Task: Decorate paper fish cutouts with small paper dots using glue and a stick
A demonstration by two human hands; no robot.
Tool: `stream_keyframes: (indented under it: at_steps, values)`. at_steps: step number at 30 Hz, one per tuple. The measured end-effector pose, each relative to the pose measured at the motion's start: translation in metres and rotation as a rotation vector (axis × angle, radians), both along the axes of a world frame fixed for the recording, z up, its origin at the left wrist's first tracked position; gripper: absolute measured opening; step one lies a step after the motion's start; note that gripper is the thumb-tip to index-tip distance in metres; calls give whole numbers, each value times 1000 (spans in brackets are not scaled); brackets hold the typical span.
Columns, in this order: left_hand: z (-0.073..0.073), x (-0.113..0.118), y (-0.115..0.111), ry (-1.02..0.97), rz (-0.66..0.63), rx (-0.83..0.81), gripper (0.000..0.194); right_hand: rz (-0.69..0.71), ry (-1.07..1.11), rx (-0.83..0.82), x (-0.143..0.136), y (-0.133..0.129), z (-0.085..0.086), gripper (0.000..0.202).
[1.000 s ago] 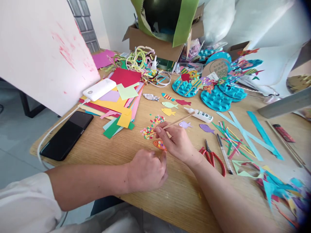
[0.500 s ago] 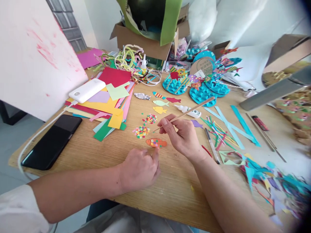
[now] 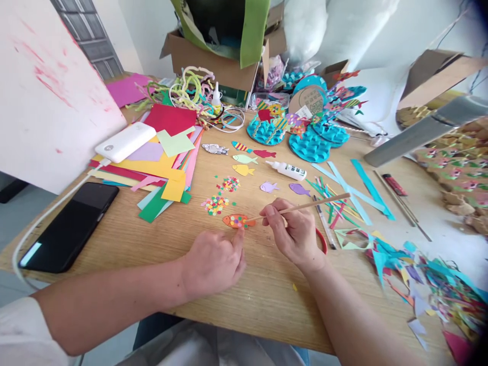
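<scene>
Has an orange paper fish (image 3: 231,220) flat on the wooden tabletop (image 3: 152,244), head to the left, body studded with coloured dots. Touches, or nearly touches, its lower edge with the outstretched forefinger of the left hand (image 3: 215,262), other fingers curled; cannot tell of anything inside that curl. Pinches a thin wooden stick (image 3: 324,201) in a narrow grip between thumb and fingers of the right hand (image 3: 295,231). Within the last half second, has brought the stick's tip across from beside the pile of paper dots (image 3: 215,205) to the tail end of the fish, keeping the forefinger at the edge; suggests, as a judgement, a turn from pile to fish, with that forefinger probably steadying. Too small to make out: any dot clinging to the tip, any true contact with the paper. Has uncovered a pale purple fish (image 3: 269,187) by shifting the right hand, near a darker purple fish (image 3: 300,189). Shows only a red loop (image 3: 322,240) past the right wrist, otherwise hidden. Loses part of the heap of paper scraps (image 3: 434,295) in the dark right-hand border.
</scene>
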State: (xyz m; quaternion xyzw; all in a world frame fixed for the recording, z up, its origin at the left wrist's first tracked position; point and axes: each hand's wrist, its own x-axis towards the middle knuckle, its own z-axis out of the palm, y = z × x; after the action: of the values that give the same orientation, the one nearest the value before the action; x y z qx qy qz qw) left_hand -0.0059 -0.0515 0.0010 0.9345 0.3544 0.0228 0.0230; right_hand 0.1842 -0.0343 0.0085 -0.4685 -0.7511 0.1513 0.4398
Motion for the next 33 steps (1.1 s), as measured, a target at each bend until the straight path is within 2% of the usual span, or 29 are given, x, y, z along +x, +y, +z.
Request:
stream_keyframes:
  at_steps: [9, 25, 33]
  values:
    - [0, 1, 1, 8, 5, -25, 47, 35, -34, 46, 0, 0, 0, 29]
    - [2, 1, -1, 21, 7, -46, 48, 56, -35, 20, 1, -1, -6, 24]
    - [1, 2, 1, 33, 11, -59, 48, 41, -70, 27, -1, 0, -2, 26]
